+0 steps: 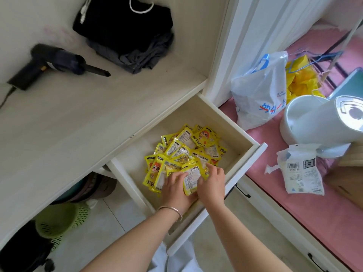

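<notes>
1. The drawer (255,149) stands pulled open, with a heap of yellow packets (184,150) spread from its middle toward its front edge.
2. The left hand (176,190), with a bangle (172,210) on its wrist, curls its fingers over one packet (192,178) at the heap's near end.
3. The right hand (213,183) grips that packet's right side.

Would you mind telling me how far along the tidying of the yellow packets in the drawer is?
Done: a heap of yellow packets lies in the open drawer. In hand: the left hand and right hand hold some packets at its near edge. Left: the heap looks loose, so straightening likely remains.
</notes>
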The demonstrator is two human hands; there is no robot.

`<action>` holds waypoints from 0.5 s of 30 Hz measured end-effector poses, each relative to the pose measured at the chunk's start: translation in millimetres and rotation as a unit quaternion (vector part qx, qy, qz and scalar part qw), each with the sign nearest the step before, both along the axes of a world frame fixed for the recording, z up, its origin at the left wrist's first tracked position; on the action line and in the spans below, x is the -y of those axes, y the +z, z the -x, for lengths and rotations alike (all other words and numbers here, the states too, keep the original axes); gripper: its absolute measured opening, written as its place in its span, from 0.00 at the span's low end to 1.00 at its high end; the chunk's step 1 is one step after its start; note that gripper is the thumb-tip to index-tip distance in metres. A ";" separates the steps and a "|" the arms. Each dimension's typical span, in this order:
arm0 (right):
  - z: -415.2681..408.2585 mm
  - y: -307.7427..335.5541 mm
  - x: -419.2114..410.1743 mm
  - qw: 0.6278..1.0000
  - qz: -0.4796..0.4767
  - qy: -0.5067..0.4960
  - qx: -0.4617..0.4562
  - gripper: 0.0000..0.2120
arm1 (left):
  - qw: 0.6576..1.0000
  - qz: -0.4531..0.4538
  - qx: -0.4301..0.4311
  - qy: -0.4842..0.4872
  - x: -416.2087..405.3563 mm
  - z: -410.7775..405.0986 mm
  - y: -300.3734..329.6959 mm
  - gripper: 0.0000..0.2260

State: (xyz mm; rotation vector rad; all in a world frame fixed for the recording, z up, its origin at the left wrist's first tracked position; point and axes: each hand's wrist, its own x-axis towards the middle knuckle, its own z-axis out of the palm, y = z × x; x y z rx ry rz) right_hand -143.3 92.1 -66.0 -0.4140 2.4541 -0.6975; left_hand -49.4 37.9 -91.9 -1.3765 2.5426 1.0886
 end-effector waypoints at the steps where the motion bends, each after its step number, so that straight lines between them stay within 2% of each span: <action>1: 0.7 5.0 -5.3 1.000 0.013 -0.023 -0.012 0.24 | 0.999 0.003 0.002 -0.046 -5.9 1.5 3.7 0.29; 3: 1.1 13.5 -15.7 0.995 0.027 -0.087 -0.034 0.25 | 0.991 0.003 0.031 -0.127 -19.9 5.0 8.7 0.28; 5: 2.4 17.2 -24.0 0.987 0.025 -0.157 -0.012 0.27 | 0.981 0.001 0.082 -0.177 -31.8 8.4 9.6 0.27; 7: 6.0 16.8 -27.8 0.972 0.020 -0.224 0.063 0.26 | 0.969 0.007 0.128 -0.212 -37.7 10.9 8.2 0.26; 9: 8.5 16.4 -28.8 0.948 0.031 -0.282 0.142 0.20 | 0.961 0.009 0.152 -0.230 -40.3 11.7 6.0 0.27; 11: 9.8 16.1 -29.2 0.933 0.038 -0.308 0.183 0.16 | 0.958 0.015 0.160 -0.238 -41.6 11.7 5.3 0.28; 15: 15.1 16.7 -25.7 0.928 0.015 -0.314 0.201 0.14 | 0.951 0.038 0.161 -0.260 -38.6 14.5 8.6 0.26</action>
